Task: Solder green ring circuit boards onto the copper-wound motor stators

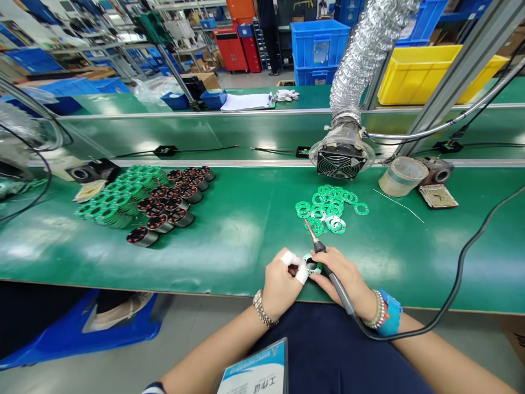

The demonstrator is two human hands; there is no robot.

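Near the front edge of the green table, my left hand (283, 278) pinches the left side of a green ring-shaped board (318, 268) with white-covered fingertips. My right hand (346, 276) is closed, with a soldering iron (337, 285) lying across it and its tip pointing up and left. Thumb and finger of that hand also touch the ring board. Just beyond the iron's tip lies a loose pile of green ring boards (333, 201). To the left stand several dark motor coils (176, 203) in rows beside stacked green boards (118, 200).
A fume fan (340, 161) on a silver duct (356, 54) stands behind the pile. To the right are a round tub (402, 176), a solder-iron stand (439, 172) and a sponge tray (438, 196). The iron's black cable (461, 265) loops over my right forearm.
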